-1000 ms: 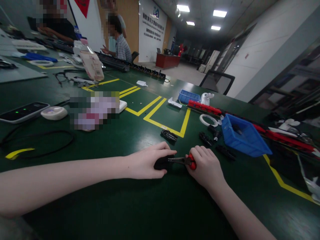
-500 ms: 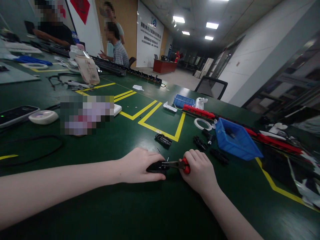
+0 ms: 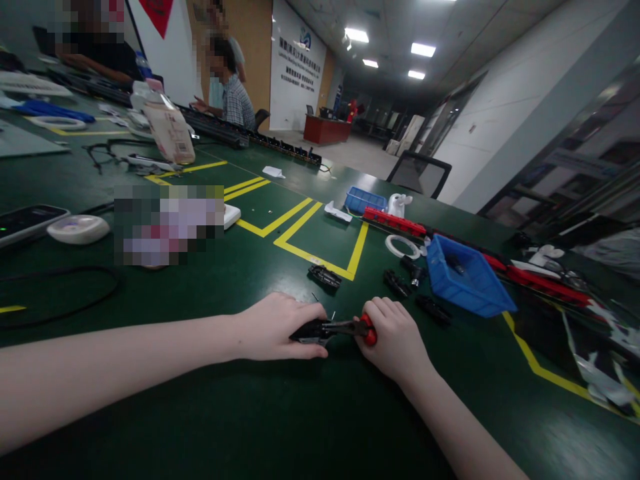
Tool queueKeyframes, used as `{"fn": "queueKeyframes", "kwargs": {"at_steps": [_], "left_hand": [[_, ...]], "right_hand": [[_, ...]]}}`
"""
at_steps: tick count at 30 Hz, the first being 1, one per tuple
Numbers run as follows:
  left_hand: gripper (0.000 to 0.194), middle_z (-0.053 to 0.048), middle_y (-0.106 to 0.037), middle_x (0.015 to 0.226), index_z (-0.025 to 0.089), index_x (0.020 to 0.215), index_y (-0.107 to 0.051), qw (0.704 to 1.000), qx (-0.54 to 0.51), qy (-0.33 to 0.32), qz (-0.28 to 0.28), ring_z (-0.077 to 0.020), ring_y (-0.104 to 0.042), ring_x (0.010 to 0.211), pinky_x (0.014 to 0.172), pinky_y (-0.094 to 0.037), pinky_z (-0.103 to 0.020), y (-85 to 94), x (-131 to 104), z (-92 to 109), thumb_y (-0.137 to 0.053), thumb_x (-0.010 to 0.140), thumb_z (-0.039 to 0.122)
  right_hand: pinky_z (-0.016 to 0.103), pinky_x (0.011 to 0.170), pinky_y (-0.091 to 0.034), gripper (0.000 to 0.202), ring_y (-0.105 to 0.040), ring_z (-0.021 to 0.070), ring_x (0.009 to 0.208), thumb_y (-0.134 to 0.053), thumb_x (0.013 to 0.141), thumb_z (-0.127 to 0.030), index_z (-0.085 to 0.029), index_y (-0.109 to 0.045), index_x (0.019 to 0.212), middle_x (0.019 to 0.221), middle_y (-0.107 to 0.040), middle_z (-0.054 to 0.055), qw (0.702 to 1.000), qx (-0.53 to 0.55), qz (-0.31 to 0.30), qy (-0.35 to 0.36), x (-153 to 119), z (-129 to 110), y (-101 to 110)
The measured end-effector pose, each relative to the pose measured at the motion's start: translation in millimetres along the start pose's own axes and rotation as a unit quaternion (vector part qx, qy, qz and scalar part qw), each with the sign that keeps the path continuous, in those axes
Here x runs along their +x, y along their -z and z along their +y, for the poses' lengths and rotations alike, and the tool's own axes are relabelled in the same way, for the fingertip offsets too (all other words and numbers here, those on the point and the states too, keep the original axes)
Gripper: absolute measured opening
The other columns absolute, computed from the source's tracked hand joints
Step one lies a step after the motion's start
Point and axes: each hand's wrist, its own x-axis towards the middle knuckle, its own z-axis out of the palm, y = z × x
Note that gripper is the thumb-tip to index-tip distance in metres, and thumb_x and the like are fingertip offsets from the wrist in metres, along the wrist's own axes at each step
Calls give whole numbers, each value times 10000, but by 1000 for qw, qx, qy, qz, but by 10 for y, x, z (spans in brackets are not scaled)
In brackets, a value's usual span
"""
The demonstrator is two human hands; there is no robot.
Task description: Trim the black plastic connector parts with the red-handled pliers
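My left hand is closed round a black part, its thumb and fingers on either side of it, low over the green table. My right hand grips red-handled pliers, whose metal jaws point left and meet the right end of the black part. What exactly the jaws pinch is too small to tell. Just beyond my hands lies another black part, with thin pin-like pieces near it. Two more black parts rest to the right.
A blue bin stands at the right, beside a white ring and a long red strip. Farther back is a smaller blue basket. At the left are a bottle, a white mouse and cables. People sit beyond the table.
The whole view has shifted slightly, moving the table items a little left and up. Both hands keep their holds, and the pliers stay at the black part.
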Motion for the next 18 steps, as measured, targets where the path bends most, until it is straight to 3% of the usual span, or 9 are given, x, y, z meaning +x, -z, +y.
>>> {"fn": "queueKeyframes", "kwargs": {"at_steps": [4, 10, 18], "left_hand": [[363, -27, -634, 927, 173, 1104, -517, 1000, -15, -11, 13, -168, -597, 739, 615, -421, -256, 9, -21, 5, -523, 883, 461], [368, -60, -587, 1076, 188, 1176, -523, 996, 48, -28, 64, -200, -559, 871, 757, -403, -314, 16, -37, 22, -555, 882, 406], [374, -31, -628, 995, 178, 1105, -542, 998, 11, -7, 58, -174, -559, 801, 726, -391, -291, 25, -19, 24, -625, 830, 418]], "right_hand": [[282, 626, -358, 67, -474, 169, 673, -513, 781, -194, -176, -506, 716, 739, -558, 50, 1000, 1, 1, -2, -3, 9, -13], [283, 621, -345, 69, -460, 169, 666, -535, 750, -187, -172, -496, 696, 723, -541, 41, 1000, -8, -1, -17, -1, 16, -28], [278, 614, -345, 71, -442, 162, 648, -536, 760, -206, -177, -497, 709, 716, -530, 35, 1000, -15, -2, -19, -5, 6, -16]]}}
